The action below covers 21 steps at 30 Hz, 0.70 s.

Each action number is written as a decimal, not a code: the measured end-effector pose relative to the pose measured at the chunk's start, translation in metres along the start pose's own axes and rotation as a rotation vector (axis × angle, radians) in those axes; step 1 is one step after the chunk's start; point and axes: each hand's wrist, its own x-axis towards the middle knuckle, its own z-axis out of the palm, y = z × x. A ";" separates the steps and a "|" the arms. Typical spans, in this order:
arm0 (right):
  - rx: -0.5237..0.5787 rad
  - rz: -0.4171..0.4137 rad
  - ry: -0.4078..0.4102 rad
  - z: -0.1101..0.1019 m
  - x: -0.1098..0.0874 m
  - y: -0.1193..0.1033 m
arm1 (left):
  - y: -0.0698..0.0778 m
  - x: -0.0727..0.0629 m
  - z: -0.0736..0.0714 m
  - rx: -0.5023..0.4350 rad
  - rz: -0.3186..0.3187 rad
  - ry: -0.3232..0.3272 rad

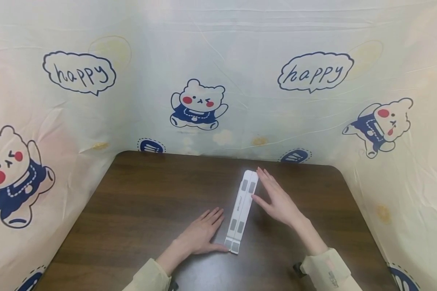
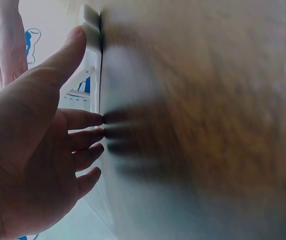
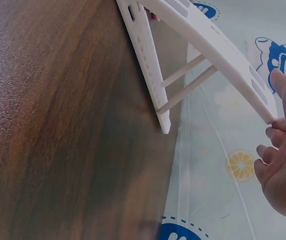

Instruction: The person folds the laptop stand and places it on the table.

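Sleeves (image 1: 327, 270), hands (image 1: 204, 231) flanking white stand (image 1: 239, 212), table (image 1: 156, 186), printed curtain (image 1: 255, 52) behind

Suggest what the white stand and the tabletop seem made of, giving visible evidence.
White stand: probably plastic, smooth and fairly matt, judging by its even colour and rounded edges. Tabletop: wood or wood-look laminate with a slight sheen: brown grain, pale reflections.

L hand (image 1: 201, 233) nearer body, fingers (image 1: 213, 219) approx straight, pointing fwd/R, thumb (image 1: 218, 247) spread out twd R. R hand (image 1: 279, 202) fwd & R of L hand, fingers extended fwd/L, thumb apart. 2 sleeved forearms (image 1: 329, 268) angle inward behind hands.
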 end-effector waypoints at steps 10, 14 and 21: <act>0.000 -0.007 0.008 0.001 -0.004 0.004 | -0.005 0.000 0.001 0.002 -0.009 0.006; -0.009 -0.016 0.023 0.001 -0.006 0.004 | -0.006 0.000 0.001 -0.002 -0.011 0.009; -0.008 -0.030 0.031 -0.001 -0.009 0.003 | -0.008 -0.001 -0.001 -0.022 -0.031 -0.002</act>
